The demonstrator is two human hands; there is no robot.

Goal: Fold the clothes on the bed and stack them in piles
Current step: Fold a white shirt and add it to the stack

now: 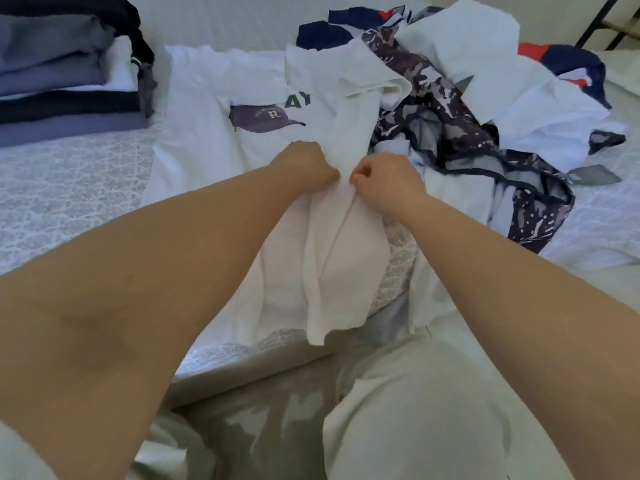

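A white T-shirt [332, 258] with green letters and a purple cap print lies spread across the middle of the bed. My left hand [304, 166] and my right hand [384, 183] sit close together, each pinching a raised fold of its white cloth. The cloth below them hangs toward the bed's near edge. A stack of folded clothes [65, 81] in grey, purple, black and white stands at the far left. A loose heap of unfolded clothes [485, 109], white, navy, red and a dark patterned piece, fills the right side.
The bed [69, 195] has a pale patterned cover. My legs in light trousers [415, 410] are at the bottom of the view, against the bed's near edge. A dark metal frame [602, 22] shows at the top right corner.
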